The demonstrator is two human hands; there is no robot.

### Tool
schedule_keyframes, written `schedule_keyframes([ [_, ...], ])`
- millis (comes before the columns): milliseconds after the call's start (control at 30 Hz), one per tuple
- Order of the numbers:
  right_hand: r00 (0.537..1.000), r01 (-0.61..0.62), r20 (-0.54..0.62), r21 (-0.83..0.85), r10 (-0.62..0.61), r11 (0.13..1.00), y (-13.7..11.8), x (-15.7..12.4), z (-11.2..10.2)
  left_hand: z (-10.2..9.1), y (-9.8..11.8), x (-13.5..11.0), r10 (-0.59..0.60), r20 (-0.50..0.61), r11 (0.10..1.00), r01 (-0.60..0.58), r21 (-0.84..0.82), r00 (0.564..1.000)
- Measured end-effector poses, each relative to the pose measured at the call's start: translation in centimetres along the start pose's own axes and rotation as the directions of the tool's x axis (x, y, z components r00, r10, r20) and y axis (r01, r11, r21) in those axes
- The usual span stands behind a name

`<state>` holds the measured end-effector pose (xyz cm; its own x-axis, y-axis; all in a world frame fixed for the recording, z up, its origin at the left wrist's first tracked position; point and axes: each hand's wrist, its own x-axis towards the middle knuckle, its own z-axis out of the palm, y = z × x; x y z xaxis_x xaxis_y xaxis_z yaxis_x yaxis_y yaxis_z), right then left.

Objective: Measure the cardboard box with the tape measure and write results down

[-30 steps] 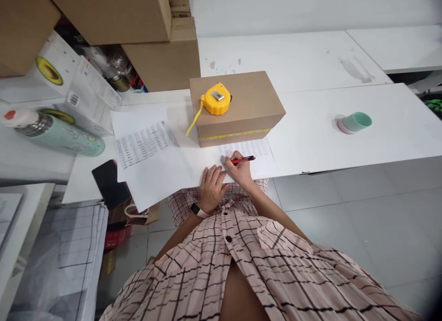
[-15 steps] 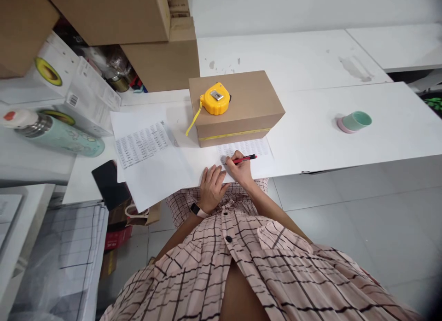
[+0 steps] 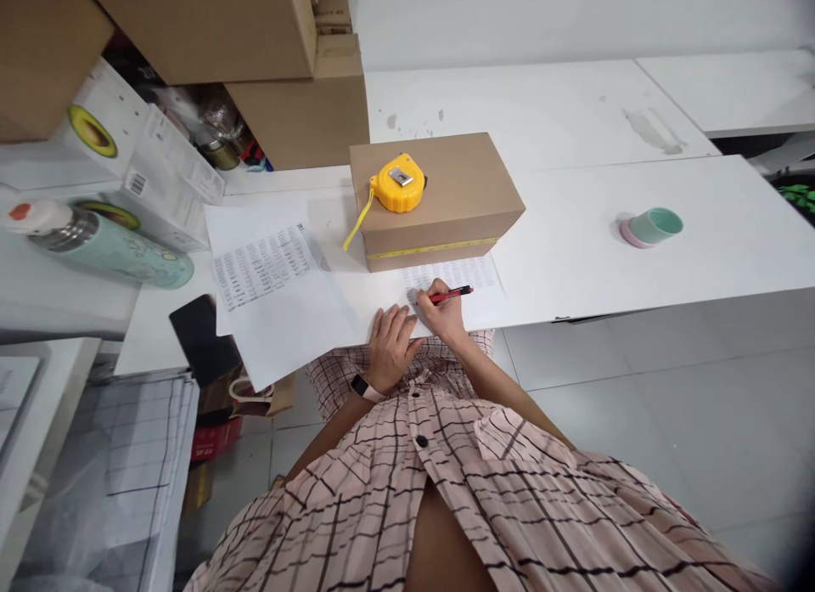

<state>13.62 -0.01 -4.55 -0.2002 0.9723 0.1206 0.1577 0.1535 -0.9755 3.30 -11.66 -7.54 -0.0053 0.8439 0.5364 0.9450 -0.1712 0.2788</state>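
My right hand (image 3: 444,317) is closed around a red and black pen (image 3: 451,294), its tip low over a printed sheet (image 3: 482,274) at the table's front edge. Beside it, my left hand (image 3: 390,346) lies flat with fingers stretched out, resting on the near edge of the paper. A brown cardboard box (image 3: 446,180) stands just beyond both hands and covers the sheet's far part. On top of the box sits a yellow tape measure (image 3: 400,183). A yellow measuring strip (image 3: 439,248) runs along the box's front face.
Left of my hands lie more printed sheets (image 3: 280,320) and a black phone (image 3: 202,341). A mint bottle (image 3: 127,248) leans by white avocado-printed boxes (image 3: 162,167). Large cartons (image 3: 306,112) are stacked behind. A green cup (image 3: 659,225) is on the white table (image 3: 573,210) to the right.
The view has shifted very slightly. Both hands, the pen, the box and the tape measure keep nearly the same places.
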Motion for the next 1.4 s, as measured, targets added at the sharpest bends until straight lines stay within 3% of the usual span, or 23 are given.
schedule_keyframes([
  [300,1.0,0.005,0.004,-0.005,-0.005,1.0,-0.15,0.01,-0.08,-0.05,0.07,0.09,0.022,-0.038,1.0,-0.021,0.016,0.999],
  [900,0.999,0.001,-0.042,-0.014,-0.002,1.0,0.2,-0.07,-0.07,0.12,0.04,-0.05,0.004,-0.019,1.0,-0.004,-0.004,1.0],
  [1133,1.0,-0.009,-0.016,-0.031,0.009,0.999,0.04,-0.08,-0.14,0.01,-0.03,-0.06,-0.034,0.052,0.998,0.036,-0.043,0.998],
  [1400,0.999,-0.001,-0.041,0.007,0.001,1.0,-0.03,-0.14,-0.18,0.05,0.07,-0.04,-0.03,0.031,0.999,0.031,-0.029,0.999],
])
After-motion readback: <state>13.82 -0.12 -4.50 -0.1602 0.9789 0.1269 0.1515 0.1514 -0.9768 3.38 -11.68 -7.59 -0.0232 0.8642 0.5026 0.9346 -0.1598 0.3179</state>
